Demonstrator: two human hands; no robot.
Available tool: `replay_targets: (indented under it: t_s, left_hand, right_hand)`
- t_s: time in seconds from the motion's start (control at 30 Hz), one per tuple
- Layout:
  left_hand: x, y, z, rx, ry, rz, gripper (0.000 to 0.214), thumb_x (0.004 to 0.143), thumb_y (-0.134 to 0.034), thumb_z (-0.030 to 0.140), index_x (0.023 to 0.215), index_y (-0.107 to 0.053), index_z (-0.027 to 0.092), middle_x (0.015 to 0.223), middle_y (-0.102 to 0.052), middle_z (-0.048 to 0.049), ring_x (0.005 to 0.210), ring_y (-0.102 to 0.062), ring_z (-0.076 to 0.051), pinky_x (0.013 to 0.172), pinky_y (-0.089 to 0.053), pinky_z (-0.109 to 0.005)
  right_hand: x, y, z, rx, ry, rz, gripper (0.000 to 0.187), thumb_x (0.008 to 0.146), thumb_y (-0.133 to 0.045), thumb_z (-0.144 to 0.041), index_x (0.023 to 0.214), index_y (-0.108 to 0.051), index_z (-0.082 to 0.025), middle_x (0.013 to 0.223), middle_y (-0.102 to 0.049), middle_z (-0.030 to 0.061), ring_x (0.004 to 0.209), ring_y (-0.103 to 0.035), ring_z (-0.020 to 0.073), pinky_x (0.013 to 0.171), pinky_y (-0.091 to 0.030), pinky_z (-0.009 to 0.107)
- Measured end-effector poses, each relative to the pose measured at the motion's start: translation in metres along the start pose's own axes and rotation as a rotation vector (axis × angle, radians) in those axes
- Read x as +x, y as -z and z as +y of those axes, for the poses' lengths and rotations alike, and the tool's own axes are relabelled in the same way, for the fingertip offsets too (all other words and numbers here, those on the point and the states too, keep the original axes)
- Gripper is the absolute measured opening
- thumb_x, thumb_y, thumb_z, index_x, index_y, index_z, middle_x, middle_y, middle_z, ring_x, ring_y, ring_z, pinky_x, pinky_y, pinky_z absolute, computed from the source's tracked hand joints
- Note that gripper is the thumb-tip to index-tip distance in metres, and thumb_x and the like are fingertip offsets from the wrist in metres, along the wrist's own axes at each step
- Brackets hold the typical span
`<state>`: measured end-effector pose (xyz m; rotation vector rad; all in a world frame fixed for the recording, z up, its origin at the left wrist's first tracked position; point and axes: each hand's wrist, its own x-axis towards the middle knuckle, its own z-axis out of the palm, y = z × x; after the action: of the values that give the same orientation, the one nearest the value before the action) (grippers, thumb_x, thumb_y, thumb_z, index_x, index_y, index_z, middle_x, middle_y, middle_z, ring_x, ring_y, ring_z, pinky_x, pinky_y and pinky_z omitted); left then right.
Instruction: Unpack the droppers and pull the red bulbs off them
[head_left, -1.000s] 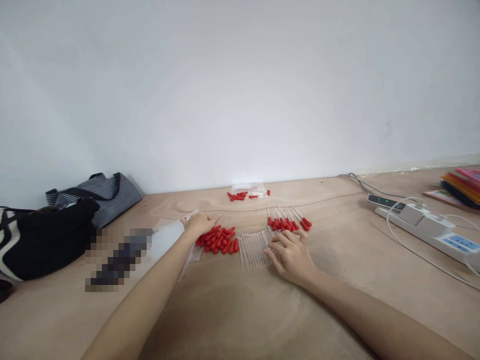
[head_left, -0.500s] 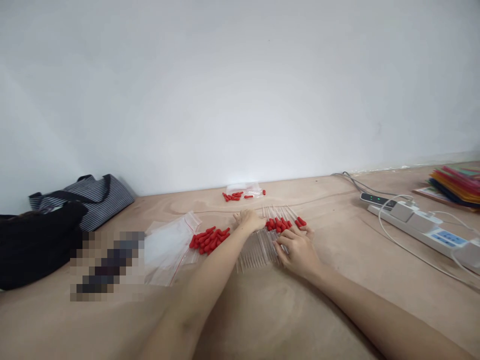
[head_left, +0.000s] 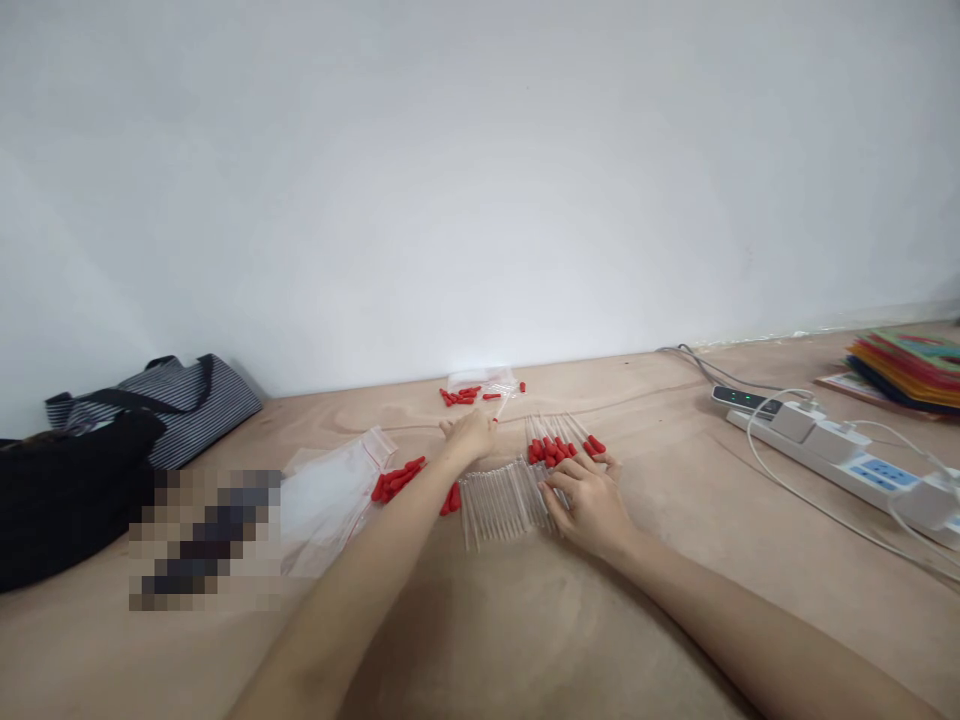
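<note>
My left hand reaches across the wooden table, fingers closed on a thin clear tube that sticks out toward the wall. It hovers between the loose red rubber bulbs and a group of tubes fitted with red bulbs. My right hand rests with fingers spread on the right end of a row of bare clear tubes, just below the capped ones. My left forearm hides part of the red bulb pile.
Clear zip bags lie left of the bulbs, and a small bag with red bulbs sits by the wall. A striped bag and a black bag stand at left. A power strip with cables and coloured folders lie at right.
My left hand left the red bulb pile, swung right over the tubes, and now sits further back holding a thin tube. My right hand stayed on the tube row.
</note>
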<state>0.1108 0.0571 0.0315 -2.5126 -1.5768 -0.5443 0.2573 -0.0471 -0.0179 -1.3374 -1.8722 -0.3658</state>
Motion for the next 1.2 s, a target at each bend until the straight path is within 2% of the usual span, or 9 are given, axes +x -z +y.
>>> replay_targets:
  t_s: [0.1, 0.17, 0.27, 0.37, 0.43, 0.53, 0.7, 0.83, 1.2]
  left_hand:
    - [-0.028, 0.012, -0.011, 0.015, -0.046, 0.037, 0.018, 0.081, -0.050, 0.031, 0.091, -0.060, 0.021, 0.089, -0.065, -0.0068, 0.091, -0.055, -0.023, 0.087, -0.033, -0.045]
    - [-0.055, 0.018, -0.021, 0.033, -0.083, 0.069, 0.016, 0.082, -0.048, 0.030, 0.086, -0.061, 0.020, 0.082, -0.066, -0.0055, 0.087, -0.055, -0.022, 0.088, -0.030, -0.044]
    - [-0.095, 0.022, -0.035, 0.126, -0.284, 0.245, 0.019, 0.086, -0.042, 0.025, 0.078, -0.058, 0.019, 0.075, -0.065, -0.0025, 0.079, -0.056, -0.018, 0.087, -0.027, -0.042]
    - [-0.119, 0.020, -0.040, 0.166, -0.394, 0.352, 0.020, 0.087, -0.042, 0.025, 0.074, -0.056, 0.019, 0.070, -0.064, 0.0004, 0.074, -0.055, -0.016, 0.088, -0.025, -0.041]
    - [-0.123, 0.016, -0.038, 0.160, -0.429, 0.396, 0.020, 0.087, -0.042, 0.025, 0.073, -0.056, 0.019, 0.070, -0.064, 0.0014, 0.073, -0.055, -0.015, 0.089, -0.024, -0.040]
    - [-0.121, 0.011, -0.030, 0.126, -0.463, 0.433, 0.020, 0.087, -0.043, 0.025, 0.073, -0.055, 0.019, 0.070, -0.064, 0.0021, 0.074, -0.055, -0.014, 0.090, -0.023, -0.040]
    - [-0.121, 0.005, -0.021, 0.019, -0.428, 0.439, 0.020, 0.087, -0.043, 0.027, 0.076, -0.057, 0.020, 0.074, -0.065, 0.0005, 0.081, -0.055, -0.016, 0.091, -0.021, -0.041]
    - [-0.123, 0.002, -0.023, -0.043, -0.388, 0.402, 0.015, 0.084, -0.048, 0.031, 0.081, -0.060, 0.023, 0.085, -0.065, -0.0004, 0.087, -0.054, -0.018, 0.091, -0.020, -0.043]
    - [-0.124, 0.002, -0.023, -0.051, -0.370, 0.425, 0.007, 0.078, -0.058, 0.029, 0.074, -0.062, 0.026, 0.088, -0.065, 0.0020, 0.090, -0.053, -0.018, 0.090, -0.021, -0.044]
  right_hand:
    - [0.000, -0.001, -0.001, 0.047, -0.003, 0.059, 0.016, 0.082, -0.046, -0.024, 0.085, -0.061, -0.020, 0.086, -0.061, 0.0037, 0.081, -0.051, 0.0164, 0.079, -0.024, 0.035]
    - [0.000, -0.001, -0.003, 0.059, 0.022, 0.092, 0.023, 0.081, -0.047, -0.026, 0.100, -0.057, -0.018, 0.096, -0.059, 0.0075, 0.087, -0.051, 0.0185, 0.080, -0.025, 0.036]
    - [0.000, -0.001, -0.010, 0.056, 0.108, 0.074, 0.029, 0.081, -0.048, -0.029, 0.108, -0.054, -0.018, 0.100, -0.058, 0.0081, 0.091, -0.050, 0.0200, 0.083, -0.024, 0.038]
    - [-0.001, -0.001, -0.020, 0.051, 0.193, 0.033, 0.031, 0.082, -0.049, -0.031, 0.110, -0.053, -0.020, 0.102, -0.059, 0.0072, 0.093, -0.049, 0.0201, 0.086, -0.022, 0.040]
    - [-0.002, -0.002, -0.027, 0.046, 0.238, 0.027, 0.029, 0.081, -0.050, -0.031, 0.108, -0.054, -0.020, 0.099, -0.061, 0.0061, 0.092, -0.050, 0.0196, 0.087, -0.020, 0.041]
    - [-0.004, -0.008, -0.033, 0.033, 0.291, 0.018, 0.016, 0.081, -0.052, -0.030, 0.094, -0.059, -0.023, 0.081, -0.063, 0.0013, 0.084, -0.050, 0.0171, 0.088, -0.017, 0.041]
    - [-0.008, -0.017, -0.033, -0.020, 0.309, 0.001, 0.009, 0.081, -0.052, -0.021, 0.081, -0.061, -0.023, 0.060, -0.057, -0.0035, 0.067, -0.047, 0.0119, 0.088, -0.016, 0.039]
    - [-0.009, -0.019, -0.031, -0.018, 0.316, 0.003, 0.011, 0.082, -0.050, -0.019, 0.077, -0.060, -0.022, 0.060, -0.056, -0.0033, 0.062, -0.044, 0.0106, 0.085, -0.016, 0.037]
    - [-0.007, -0.015, -0.030, -0.037, 0.372, -0.087, 0.015, 0.075, -0.045, -0.013, 0.076, -0.056, -0.022, 0.056, -0.053, -0.0039, 0.058, -0.040, 0.0099, 0.082, -0.015, 0.038]
